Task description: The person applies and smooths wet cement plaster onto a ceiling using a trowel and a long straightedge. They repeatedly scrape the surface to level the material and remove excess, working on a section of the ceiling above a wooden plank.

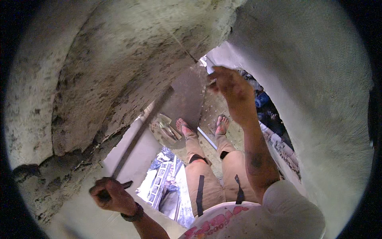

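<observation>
My left hand (113, 196) is at the lower left, its fingers curled into a fist around a long, straight, dark bar (141, 135). The bar slants up and away to the right, below a rough plastered surface (115, 67). A short dark piece juts out beside the fist. My right hand (230, 83) is raised at the upper middle with its fingers bent. It is slightly blurred, and what lies between the fingers, if anything, is hidden. A thin straight line (181, 46) crosses the plaster and ends a little left of this hand.
A curved grey wall (318, 91) closes in on the right. My feet stand on a dirty board (213, 105), with a trowel (164, 121) and a pale stick (207, 138) on it. Below lie a ladder (159, 181) and, at right, clutter with a blue container (262, 99).
</observation>
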{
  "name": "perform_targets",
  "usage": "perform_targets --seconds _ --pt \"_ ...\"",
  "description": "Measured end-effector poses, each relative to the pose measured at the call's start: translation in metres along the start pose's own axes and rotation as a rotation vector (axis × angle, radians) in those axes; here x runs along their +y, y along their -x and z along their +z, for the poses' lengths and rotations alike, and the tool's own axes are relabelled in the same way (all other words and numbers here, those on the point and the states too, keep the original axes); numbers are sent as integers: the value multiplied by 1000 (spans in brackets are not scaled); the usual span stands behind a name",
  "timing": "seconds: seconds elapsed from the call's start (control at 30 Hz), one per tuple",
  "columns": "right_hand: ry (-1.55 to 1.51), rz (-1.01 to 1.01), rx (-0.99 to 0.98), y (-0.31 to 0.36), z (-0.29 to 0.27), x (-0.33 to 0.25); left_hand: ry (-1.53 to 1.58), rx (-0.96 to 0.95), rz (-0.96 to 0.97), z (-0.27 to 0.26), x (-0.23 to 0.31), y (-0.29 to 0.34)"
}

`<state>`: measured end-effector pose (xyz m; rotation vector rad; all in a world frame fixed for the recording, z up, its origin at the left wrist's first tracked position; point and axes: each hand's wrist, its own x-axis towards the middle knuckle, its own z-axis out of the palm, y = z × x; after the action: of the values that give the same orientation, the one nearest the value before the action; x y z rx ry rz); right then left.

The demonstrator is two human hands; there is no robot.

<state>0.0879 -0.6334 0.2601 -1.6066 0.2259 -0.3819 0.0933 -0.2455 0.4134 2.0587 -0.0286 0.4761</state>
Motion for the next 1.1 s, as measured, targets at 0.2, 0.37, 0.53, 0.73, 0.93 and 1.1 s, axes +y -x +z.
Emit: perform_targets --seconds 0.2,0.37,0.53,0.73,0.93,1.1 --pt "-548 396 -104 25 33 -29 227 -64 -334 65 -70 111" --pt "-276 256 104 -11 16 5 337 -512 -495 171 -128 102" --pt "-407 145 103 -53 16 18 118 -698 92 233 -95 42" --pt "-471 50 122 -70 35 16 -68 -480 379 263 -81 4" --pt "-551 42 121 -81 42 14 -254 -376 363 260 -70 -5" --pt "-612 25 85 -79 40 17 -198 -337 385 264 -77 -4"
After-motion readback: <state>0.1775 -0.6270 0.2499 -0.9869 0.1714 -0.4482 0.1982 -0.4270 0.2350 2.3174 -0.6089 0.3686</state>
